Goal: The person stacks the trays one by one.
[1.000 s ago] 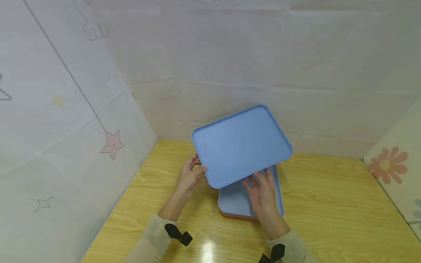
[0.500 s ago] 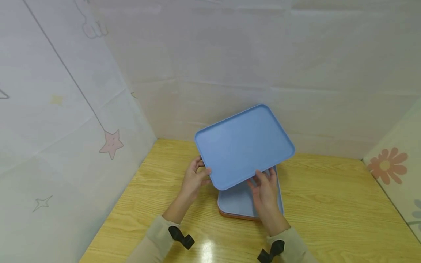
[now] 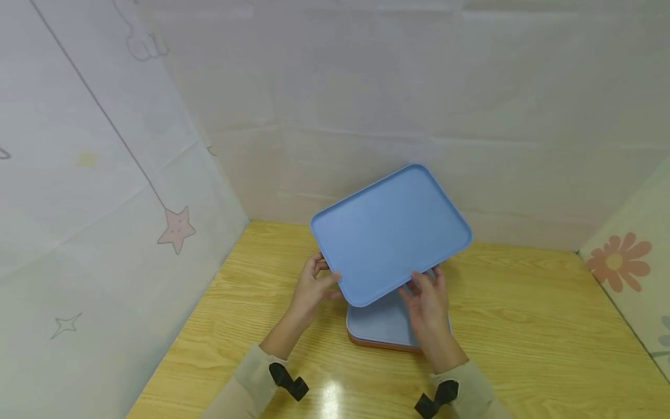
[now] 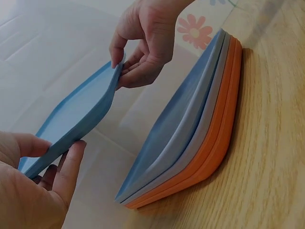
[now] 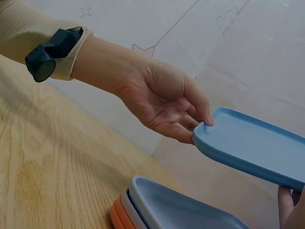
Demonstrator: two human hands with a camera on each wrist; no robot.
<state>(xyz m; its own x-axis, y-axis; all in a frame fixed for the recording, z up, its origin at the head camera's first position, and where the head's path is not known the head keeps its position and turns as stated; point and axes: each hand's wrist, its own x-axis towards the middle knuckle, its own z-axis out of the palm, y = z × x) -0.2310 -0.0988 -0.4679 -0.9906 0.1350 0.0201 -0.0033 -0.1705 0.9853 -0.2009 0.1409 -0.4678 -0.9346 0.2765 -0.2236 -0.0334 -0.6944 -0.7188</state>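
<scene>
A blue rectangular tray (image 3: 389,233) with a low rim is held up at a slant, its inside facing me. My left hand (image 3: 309,291) pinches its left side, thumb on the rim and fingers underneath. At the near edge, my right hand (image 3: 430,308) grips the rim between thumb and fingers. Below, a stack of trays lies on the table: a pale grey-blue tray (image 3: 378,323) on top and orange trays (image 4: 224,143) at the bottom. The held tray hides the far part of the stack in the head view, while the left wrist view shows a gap between them.
The stack rests on a wood-grain table (image 3: 523,326). Behind the table hangs a pale sheet (image 3: 366,87). A white sheet with a pink star (image 3: 178,230) stands on the left, and one with a red flower (image 3: 617,262) on the right.
Both hands have shifted slightly to the right with the blue tray. Its near corner has come a little closer to me, and it has turned slightly counter-clockwise. The stack has stayed in place.
</scene>
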